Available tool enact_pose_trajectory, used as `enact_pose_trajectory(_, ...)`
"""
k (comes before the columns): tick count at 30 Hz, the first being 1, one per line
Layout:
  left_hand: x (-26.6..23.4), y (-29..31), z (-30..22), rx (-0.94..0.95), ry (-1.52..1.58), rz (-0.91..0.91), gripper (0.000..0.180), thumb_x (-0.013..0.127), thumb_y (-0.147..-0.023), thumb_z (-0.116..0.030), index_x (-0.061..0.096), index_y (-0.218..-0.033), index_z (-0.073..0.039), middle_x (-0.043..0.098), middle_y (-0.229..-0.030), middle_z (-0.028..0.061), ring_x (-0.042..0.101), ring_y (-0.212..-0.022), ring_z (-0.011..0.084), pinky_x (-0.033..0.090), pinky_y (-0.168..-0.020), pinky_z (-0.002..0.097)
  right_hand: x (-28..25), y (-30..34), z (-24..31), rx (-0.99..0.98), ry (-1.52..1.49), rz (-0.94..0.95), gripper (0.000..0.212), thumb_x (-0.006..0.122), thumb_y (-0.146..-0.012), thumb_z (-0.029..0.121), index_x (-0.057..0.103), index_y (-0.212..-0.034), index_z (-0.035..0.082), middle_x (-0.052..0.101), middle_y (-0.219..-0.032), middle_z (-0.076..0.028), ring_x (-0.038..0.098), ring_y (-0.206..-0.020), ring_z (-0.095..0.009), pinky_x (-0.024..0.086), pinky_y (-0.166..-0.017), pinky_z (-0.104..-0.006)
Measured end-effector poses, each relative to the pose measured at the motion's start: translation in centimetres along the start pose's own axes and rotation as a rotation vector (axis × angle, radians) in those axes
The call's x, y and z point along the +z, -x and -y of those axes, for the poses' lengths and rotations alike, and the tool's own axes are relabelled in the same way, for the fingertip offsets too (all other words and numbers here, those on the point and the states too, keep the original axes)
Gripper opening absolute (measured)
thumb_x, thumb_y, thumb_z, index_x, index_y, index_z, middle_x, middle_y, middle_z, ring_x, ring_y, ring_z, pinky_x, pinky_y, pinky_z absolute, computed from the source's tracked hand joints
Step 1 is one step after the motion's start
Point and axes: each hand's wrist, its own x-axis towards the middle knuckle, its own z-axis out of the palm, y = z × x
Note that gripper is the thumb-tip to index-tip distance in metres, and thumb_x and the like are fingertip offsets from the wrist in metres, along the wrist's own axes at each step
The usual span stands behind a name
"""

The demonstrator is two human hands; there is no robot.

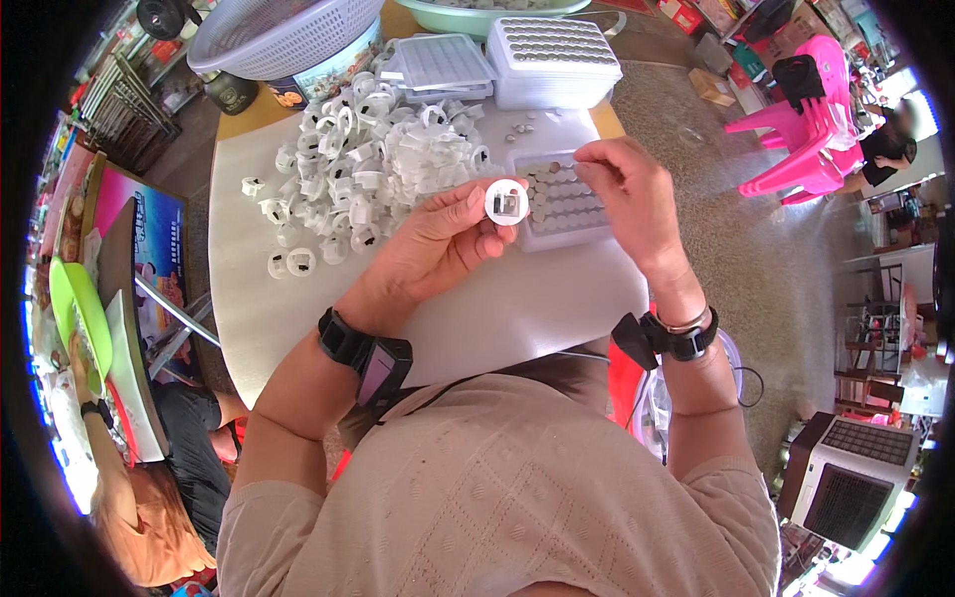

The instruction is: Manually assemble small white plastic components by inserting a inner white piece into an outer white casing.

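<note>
A small round white plastic part (506, 202) with a square opening in its face is pinched between the thumb and fingers of my left hand (443, 234). Just to its right lies a shallow white tray (567, 240) holding rows of small silver discs that look like button batteries (559, 199). Over that tray's right side hovers my right hand (627, 189), thumb and index finger pressed together; what lies between the fingertips is too small to make out. Left of my hands spreads a big heap of similar white plastic parts (343, 169), some with black bits inside.
Stacked trays of silver discs (552, 75) stand at the table's far right, beside clear lidded trays (438, 65). A grey plastic basket (284, 40) sits at the far left. Loose discs (522, 127) lie behind the tray. Another person (149, 507) sits at the left.
</note>
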Motion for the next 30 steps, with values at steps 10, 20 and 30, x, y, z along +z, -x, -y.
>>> enact_pose_trajectory(10, 0.1, 0.1, -0.1, -0.026, -0.035, -0.033, 0.042, 0.06, -0.091, -0.013, 0.049, -0.128, 0.004, 0.061, -0.105, 0.0112, 0.061, -0.081, 0.0127, 0.053, -0.07, 0.0214, 1.9, -0.4, 0.1, -0.184, 0.244, -0.025, 0.008, 0.064, -0.08, 0.007, 0.068, -0.087, 0.005, 0.062, -0.084, -0.01, 0.059, -0.086, -0.03, 0.049, -0.075, -0.0395)
enact_pose_trajectory(20, -0.2, 0.1, 0.1, 0.008, -0.039, -0.026, 0.032, 0.055, -0.094, -0.009, 0.053, -0.124, 0.003, 0.063, -0.106, 0.0108, 0.064, -0.091, 0.0172, 0.056, -0.076, 0.0256, 1.2, 2.3, 4.9, -0.139, -0.128, 0.002, 0.009, 0.067, -0.075, 0.0, 0.064, -0.083, 0.003, 0.061, -0.08, -0.007, 0.06, -0.078, -0.022, 0.05, -0.061, -0.0323)
enact_pose_trajectory(30, 0.1, 0.1, 0.8, 0.092, -0.246, -0.019, 0.037, 0.058, -0.094, -0.016, 0.055, -0.127, 0.001, 0.062, -0.113, 0.0059, 0.058, -0.099, 0.0121, 0.049, -0.082, 0.0258, 2.3, 2.7, 4.4, -0.237, -0.039, 0.018, 0.01, 0.067, -0.073, -0.001, 0.062, -0.08, 0.003, 0.061, -0.081, -0.008, 0.059, -0.076, -0.026, 0.05, -0.067, -0.0354)
